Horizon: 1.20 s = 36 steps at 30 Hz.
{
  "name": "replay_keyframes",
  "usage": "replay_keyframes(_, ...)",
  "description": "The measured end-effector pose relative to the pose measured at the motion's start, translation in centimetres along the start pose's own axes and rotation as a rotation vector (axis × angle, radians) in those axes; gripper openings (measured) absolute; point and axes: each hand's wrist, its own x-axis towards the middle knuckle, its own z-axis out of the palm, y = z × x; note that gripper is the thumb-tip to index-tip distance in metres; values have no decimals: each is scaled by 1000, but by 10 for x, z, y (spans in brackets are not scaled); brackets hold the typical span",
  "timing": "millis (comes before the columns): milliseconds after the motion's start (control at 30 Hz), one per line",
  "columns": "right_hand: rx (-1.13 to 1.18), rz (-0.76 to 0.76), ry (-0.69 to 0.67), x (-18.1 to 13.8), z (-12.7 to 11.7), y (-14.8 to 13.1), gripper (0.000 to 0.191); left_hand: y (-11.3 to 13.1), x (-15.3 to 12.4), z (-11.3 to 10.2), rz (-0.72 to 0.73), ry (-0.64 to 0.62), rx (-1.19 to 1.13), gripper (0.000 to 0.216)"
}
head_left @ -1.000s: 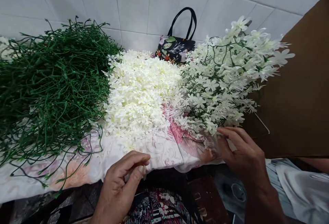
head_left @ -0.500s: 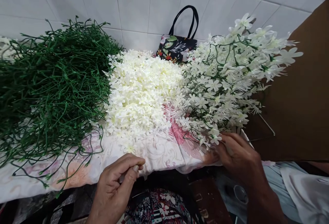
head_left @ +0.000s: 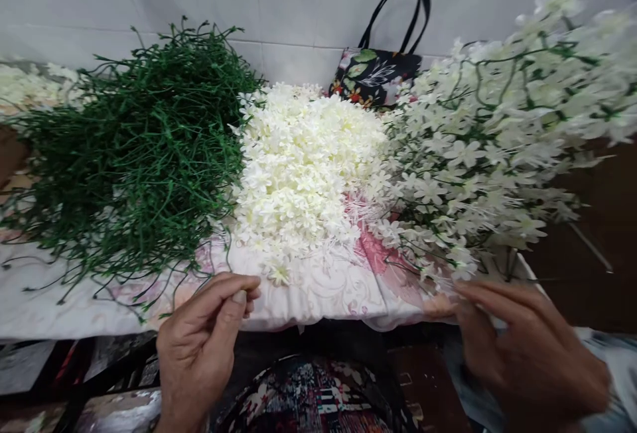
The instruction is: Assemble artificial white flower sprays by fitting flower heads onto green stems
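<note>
My left hand (head_left: pixel 206 343) is over the front edge of the cloth, thumb and fingers pinched together; anything between them is too small to make out. Close to its fingertips lies a single white artificial flower (head_left: pixel 277 272), in front of a heap of loose white petals (head_left: pixel 303 174). On the right, my right hand (head_left: pixel 527 347) has its fingers stretched out and the thumb slightly apart, somewhat blurred. Its fingertips are just below the assembled white flower sprays (head_left: pixel 458 187) with green stems. To the left rises a big pile of bare green plastic stems (head_left: pixel 159 134).
A patterned cloth (head_left: pixel 318 297) covers the table. Behind the petals, a black floral handbag (head_left: pixel 375 75) stands against the tiled wall (head_left: pixel 293 2). More white flowers (head_left: pixel 34 85) lie at the far left. A brown surface (head_left: pixel 597 287) borders the right side.
The view has turned rightward and shifted, with the piles looking displaced. My right hand has drawn away from the flower sprays, its fingers straighter. My left hand keeps its pinch.
</note>
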Motion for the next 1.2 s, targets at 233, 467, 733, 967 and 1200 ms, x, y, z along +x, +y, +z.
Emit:
replay_keyframes(233,337,-176,-326,20,55,-52,17,-16,11,-29,367,-38,536,16)
replay_keyframes(467,118,-219,-369,34,76,-47,17,-15,7,-6,580,-166,770,21)
replay_keyframes(733,94,-125,-374,26,85,-59,15,-23,15,24,547,-260,903,23)
replay_keyframes(967,257,-110,-329,16,86,-58,12,-32,10,18,458,-210,522,20)
replay_keyframes(1200,281,-56,-319,19,89,-58,19,-28,14,13,446,-271,434,19)
